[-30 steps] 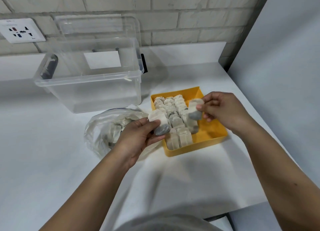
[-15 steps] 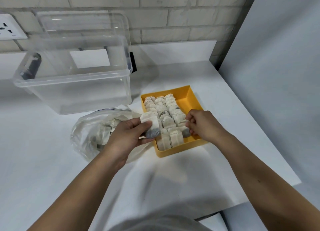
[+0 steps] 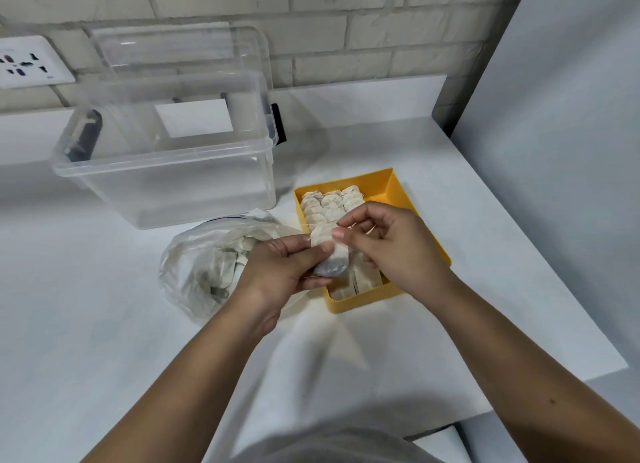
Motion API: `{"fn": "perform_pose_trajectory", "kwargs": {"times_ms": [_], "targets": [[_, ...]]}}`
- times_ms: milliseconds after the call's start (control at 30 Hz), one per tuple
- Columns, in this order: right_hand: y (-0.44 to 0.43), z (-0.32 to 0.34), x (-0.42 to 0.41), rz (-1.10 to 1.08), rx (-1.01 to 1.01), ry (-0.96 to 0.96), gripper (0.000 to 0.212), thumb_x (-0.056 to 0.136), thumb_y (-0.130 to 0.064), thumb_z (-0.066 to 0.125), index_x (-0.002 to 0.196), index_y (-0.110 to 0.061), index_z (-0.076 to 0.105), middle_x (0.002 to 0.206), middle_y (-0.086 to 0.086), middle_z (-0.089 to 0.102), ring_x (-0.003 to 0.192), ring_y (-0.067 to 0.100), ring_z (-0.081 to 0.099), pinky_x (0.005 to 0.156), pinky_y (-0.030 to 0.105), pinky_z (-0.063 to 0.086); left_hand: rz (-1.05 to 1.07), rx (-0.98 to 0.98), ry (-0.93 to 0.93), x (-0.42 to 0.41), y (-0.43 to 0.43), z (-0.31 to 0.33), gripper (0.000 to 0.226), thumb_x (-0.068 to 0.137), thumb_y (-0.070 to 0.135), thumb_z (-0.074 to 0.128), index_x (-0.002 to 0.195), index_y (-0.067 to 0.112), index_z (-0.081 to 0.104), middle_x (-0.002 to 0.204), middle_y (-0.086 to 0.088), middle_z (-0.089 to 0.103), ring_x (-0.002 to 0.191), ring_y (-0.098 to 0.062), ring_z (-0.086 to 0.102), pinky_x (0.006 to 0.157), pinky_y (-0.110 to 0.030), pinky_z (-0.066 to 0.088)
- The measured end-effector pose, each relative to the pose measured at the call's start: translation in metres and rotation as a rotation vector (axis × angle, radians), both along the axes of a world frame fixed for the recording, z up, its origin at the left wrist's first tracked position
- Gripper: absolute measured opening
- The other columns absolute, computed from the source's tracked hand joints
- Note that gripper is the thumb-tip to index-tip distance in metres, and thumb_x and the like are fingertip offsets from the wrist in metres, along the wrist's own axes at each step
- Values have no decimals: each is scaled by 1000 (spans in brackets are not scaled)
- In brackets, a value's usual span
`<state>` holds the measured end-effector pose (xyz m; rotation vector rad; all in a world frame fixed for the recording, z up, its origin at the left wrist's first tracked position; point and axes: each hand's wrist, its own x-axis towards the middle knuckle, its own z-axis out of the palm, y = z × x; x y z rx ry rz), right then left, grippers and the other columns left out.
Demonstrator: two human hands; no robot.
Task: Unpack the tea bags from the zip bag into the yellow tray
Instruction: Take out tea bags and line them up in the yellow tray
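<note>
- Over the near left part of the yellow tray [image 3: 364, 301], head view: one tea bag [image 3: 333, 258] is held up between both hands, clear of the rows below.
- My left hand [image 3: 282, 273] grips it at the lower half, with the thumb laid across the front and the fingers curled behind. The dark, leaf-filled end sticks out below the thumb.
- My right hand [image 3: 393, 251] has thumb and forefinger pressed together at the bag's top edge. A thin thread shows near those fingers; I cannot tell whether I pinch paper, thread or both.
- Packed tea bags [image 3: 330, 204] stand on edge in rows along the tray's left side. The strip along the right wall is bare yellow at the far end; my right hand hides the rest.
- The zip bag [image 3: 204, 265] lies crumpled and open on the white table [image 3: 104, 324], just left of the tray, with more bags visible through the plastic. Task judged partly done.
- Handling estimate: very light, with soft, thin paper that creases and could tear if squeezed over the leaf end. The thread may snag on neighbouring bags.
- Best hold, in my judgement: a flat pinch on the empty upper paper, letting the weighted end hang so it slides down into a row.
- Behind: a clear storage box [image 3: 166, 185] with its lid [image 3: 180, 50] propped against the brick wall, and a wall socket [image 3: 31, 62] at far left.
</note>
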<state>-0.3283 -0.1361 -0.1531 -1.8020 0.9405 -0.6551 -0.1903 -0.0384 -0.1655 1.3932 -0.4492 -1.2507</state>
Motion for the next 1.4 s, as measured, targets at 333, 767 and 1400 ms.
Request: {"fn": "perform_pose_trajectory", "kwargs": {"times_ms": [333, 767, 1400], "targets": [[-3, 5, -10, -59, 47, -87, 8, 79, -17, 79, 83, -13, 73, 63, -6, 68, 52, 12, 61, 57, 27, 56, 47, -20, 181, -1, 2, 4, 20, 93, 23, 63, 100, 8, 74, 95, -12, 78, 81, -21, 76, 70, -28, 63], [-57, 1, -50, 93, 0, 540, 5, 88, -14, 69, 88, -11, 65, 64, 6, 70, 51, 15, 66, 53, 21, 52, 23, -10, 94, 4, 4, -4, 12, 95, 12, 62, 96, 4, 72, 96, -9, 78, 88, -21, 75, 79, -30, 62], [-54, -22, -27, -79, -128, 544, 17, 89, -30, 66, 98, -17, 60, 90, 0, 67, 74, 22, 68, 75, 39, 58, -24, 37, -83, 5, 5, -5, 5, 89, 16, 71, 87, 13, 74, 90, -4, 76, 83, -14, 70, 81, -31, 58]]}}
